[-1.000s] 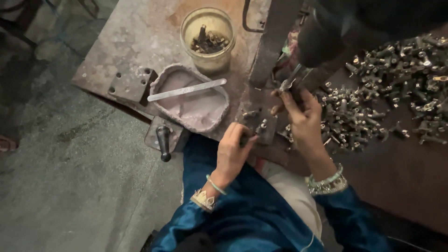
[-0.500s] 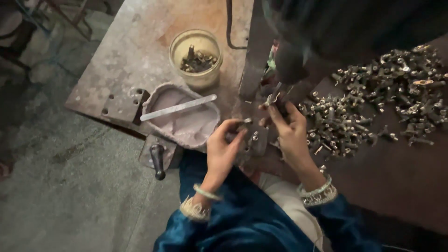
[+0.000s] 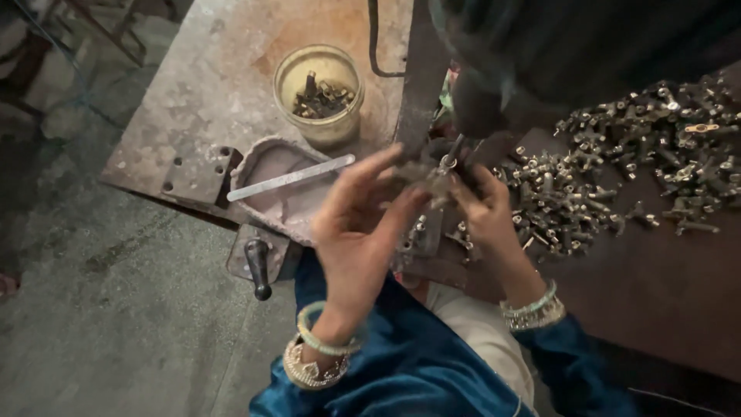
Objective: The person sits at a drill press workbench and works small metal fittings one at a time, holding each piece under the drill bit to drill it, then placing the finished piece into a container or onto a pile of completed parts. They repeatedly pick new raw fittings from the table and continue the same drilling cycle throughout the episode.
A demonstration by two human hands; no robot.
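right hand (image 3: pixel 482 212) has its grip pinched on a small metal fitting (image 3: pixel 441 171) just under the dark press (image 3: pixel 494 85); left hand (image 3: pixel 359 232) is spread apart beside the fitting, touching nothing clearly. heap of metal fittings (image 3: pixel 617 170) lies right of the press, jar (image 3: pixel 318 93) left, on the surface (image 3: pixel 193 100).

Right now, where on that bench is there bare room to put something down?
The rusty metal plate is bare left of and behind the jar, up to its far edge. The dark bench is also bare on the near side of the heap of small metal parts. It is crowded around both hands and the shallow tray.
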